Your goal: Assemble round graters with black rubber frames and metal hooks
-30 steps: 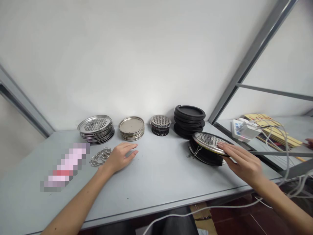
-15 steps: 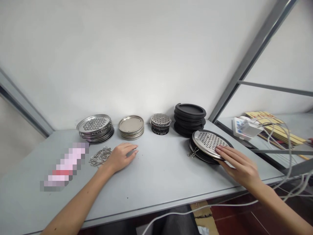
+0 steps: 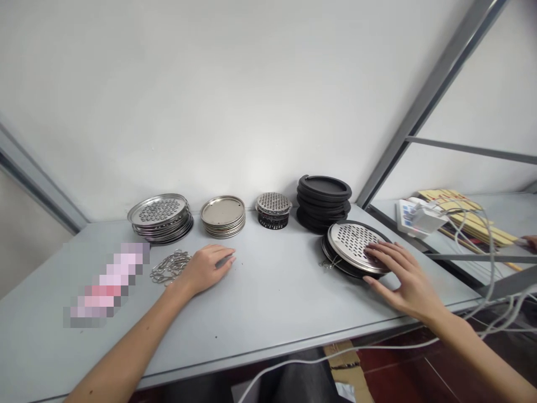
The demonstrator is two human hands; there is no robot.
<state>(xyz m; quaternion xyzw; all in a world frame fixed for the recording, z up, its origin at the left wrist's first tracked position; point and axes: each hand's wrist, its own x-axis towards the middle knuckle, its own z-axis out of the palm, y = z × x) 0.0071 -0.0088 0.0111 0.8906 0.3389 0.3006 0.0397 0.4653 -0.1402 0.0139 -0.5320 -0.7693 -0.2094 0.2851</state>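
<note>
My right hand (image 3: 406, 274) is at the right edge of a round perforated metal grater plate (image 3: 352, 243), fingers spread and fingertips over its holes. That plate tops a small pile with black round pieces underneath. A wire clip (image 3: 331, 263) sticks out at the pile's left. My left hand (image 3: 205, 270) rests on the table with thumb and fingers apart, holding nothing. Beside it lies a heap of wire clips (image 3: 170, 267), partly behind the hand. Behind are stacks of large grater plates (image 3: 161, 211), plain metal discs (image 3: 223, 210), small grater discs (image 3: 273, 204) and black rimmed rounds (image 3: 324, 187).
A blurred-out pink object (image 3: 107, 285) lies on the grey table (image 3: 268, 313) at left. Past the metal frame (image 3: 436, 95), a white power strip (image 3: 413, 215), cables and yellow strips (image 3: 482, 221) lie on another surface. Another person's hand (image 3: 531, 243) shows at the far right.
My right hand has loosened on the plate's edge: its fingers are more spread and the thumb has come out to the side. My left hand has stayed in place. The view has shifted slightly.
</note>
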